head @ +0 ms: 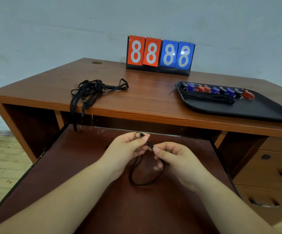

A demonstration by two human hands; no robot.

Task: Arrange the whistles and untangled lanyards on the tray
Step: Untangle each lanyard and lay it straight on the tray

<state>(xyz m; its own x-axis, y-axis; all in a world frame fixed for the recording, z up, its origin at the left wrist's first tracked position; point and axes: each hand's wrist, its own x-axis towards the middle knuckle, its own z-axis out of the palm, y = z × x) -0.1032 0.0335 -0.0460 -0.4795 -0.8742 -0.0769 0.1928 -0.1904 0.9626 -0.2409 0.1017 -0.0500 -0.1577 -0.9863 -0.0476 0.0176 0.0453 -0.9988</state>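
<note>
My left hand (128,147) and my right hand (174,157) both pinch one black lanyard (147,176) above the pulled-out keyboard shelf (89,191); its loop hangs below the fingers. A tangled pile of black lanyards (93,90) lies on the desk at the left, with some strands drooping over the front edge. At the right a black tray (255,110) holds a row of several red, blue and black whistles (216,90) along its far side, with straightened lanyards (207,97) laid in front of them.
A flip scoreboard (160,54) showing 8888 stands at the back of the wooden desk (145,100) against the wall. Drawers with handles (265,179) are at the right under the desk. Tiled floor shows at the left.
</note>
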